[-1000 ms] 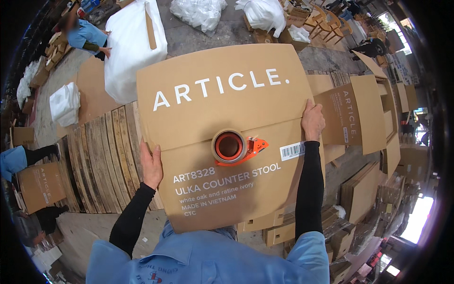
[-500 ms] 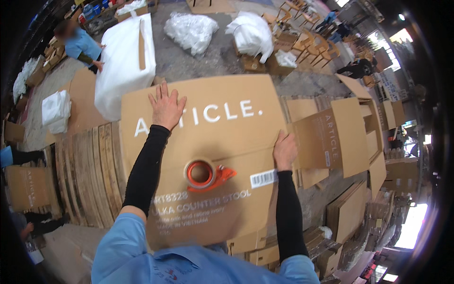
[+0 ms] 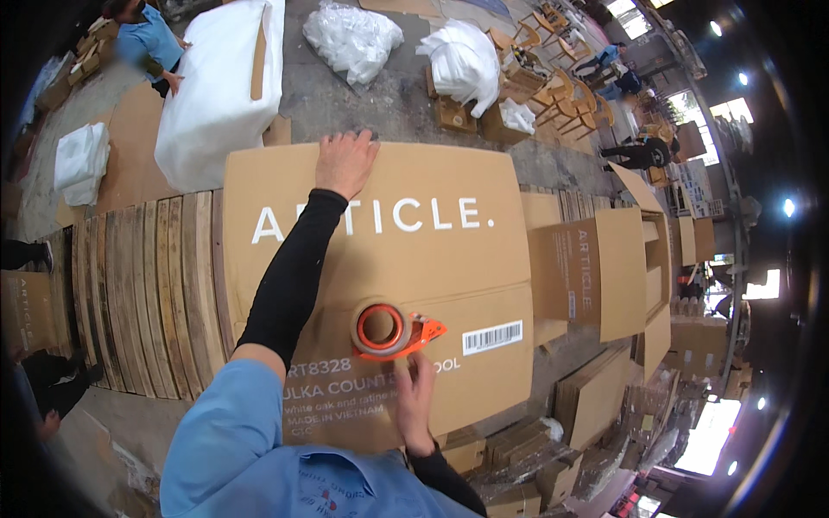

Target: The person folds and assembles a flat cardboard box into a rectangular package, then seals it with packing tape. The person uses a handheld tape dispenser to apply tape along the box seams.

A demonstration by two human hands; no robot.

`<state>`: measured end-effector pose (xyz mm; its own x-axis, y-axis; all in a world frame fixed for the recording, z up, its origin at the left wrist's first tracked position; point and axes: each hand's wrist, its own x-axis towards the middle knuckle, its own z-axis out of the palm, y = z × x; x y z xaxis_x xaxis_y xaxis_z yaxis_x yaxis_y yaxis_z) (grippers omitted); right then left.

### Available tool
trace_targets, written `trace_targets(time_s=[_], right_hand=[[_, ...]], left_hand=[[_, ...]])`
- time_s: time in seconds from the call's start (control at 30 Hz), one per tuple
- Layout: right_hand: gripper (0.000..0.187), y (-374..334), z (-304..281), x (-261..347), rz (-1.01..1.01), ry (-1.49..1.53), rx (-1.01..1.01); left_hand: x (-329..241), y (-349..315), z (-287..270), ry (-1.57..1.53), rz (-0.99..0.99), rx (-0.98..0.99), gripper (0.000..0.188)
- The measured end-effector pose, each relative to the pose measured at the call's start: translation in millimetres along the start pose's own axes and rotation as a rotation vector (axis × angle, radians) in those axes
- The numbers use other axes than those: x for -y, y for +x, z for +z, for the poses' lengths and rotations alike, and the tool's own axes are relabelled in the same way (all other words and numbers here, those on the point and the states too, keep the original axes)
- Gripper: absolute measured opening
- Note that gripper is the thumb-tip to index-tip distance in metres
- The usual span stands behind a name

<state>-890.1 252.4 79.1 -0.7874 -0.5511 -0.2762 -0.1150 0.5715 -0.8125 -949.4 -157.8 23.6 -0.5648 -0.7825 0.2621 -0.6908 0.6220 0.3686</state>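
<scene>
A large brown cardboard box (image 3: 432,268) with white print lies in front of me, its broad face up. My left hand (image 3: 345,166) is at its far edge, fingers bent over the rim and gripping it; the fingertips are hidden. An orange tape dispenser (image 3: 425,330) with a roll of tape (image 3: 356,332) rests on the near half of the box. Just below the dispenser is my right hand (image 3: 416,395), thumb and fingers a little apart, the fingertips at its lower side. No firm hold on it shows.
Wooden pallet slats (image 3: 147,298) lie left of the box. An open carton (image 3: 635,272) stands to the right, above flat cardboard stacks (image 3: 591,388). Beyond are a white-wrapped bulky item (image 3: 216,86), plastic-wrapped bundles (image 3: 352,41) and wooden chairs (image 3: 566,99). A co-worker (image 3: 147,43) stands far left.
My right hand has left the box's right edge and come in to the tape dispenser. My left hand has moved from lying flat to the far edge, its fingers now bent over it.
</scene>
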Motion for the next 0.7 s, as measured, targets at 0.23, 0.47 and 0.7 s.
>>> trace_targets(time_s=[0.23, 0.47, 0.7], right_hand=[[0.039, 85, 60, 65, -0.336, -0.466, -0.001], [0.048, 102, 40, 95, -0.447, -0.362, 0.191], [0.063, 191, -8, 159, -0.13, 0.003, 0.298]], left_hand=[[7, 3, 6, -0.049, -0.002, -0.073, 0.023], [11, 6, 2, -0.234, -0.046, -0.086, 0.017], [15, 4, 2, -0.555, -0.198, -0.424, 0.035]])
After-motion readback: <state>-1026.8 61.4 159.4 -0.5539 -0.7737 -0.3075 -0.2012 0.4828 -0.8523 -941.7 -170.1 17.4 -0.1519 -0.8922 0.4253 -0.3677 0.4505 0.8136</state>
